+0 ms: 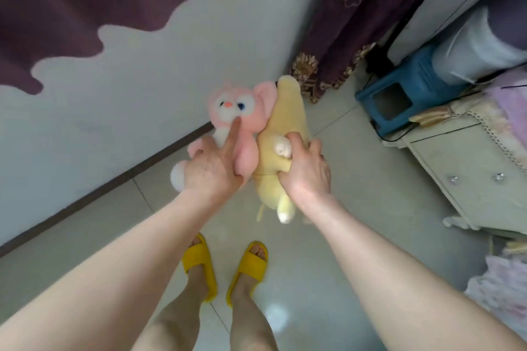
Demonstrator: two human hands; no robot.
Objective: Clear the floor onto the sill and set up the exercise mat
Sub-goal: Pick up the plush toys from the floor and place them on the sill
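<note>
pink plush point(245, 111) body behind left hand point(214, 171), blurred

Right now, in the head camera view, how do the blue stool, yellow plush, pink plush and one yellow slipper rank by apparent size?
1. blue stool, partly hidden
2. yellow plush and pink plush: look alike, both partly covered by hands and held nearer the camera, so unranked
3. yellow slipper

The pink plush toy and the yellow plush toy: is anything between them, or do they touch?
Nothing lies between them in the head view: the pink plush toy, in the left hand, presses against the yellow plush toy, in the right hand.
</note>
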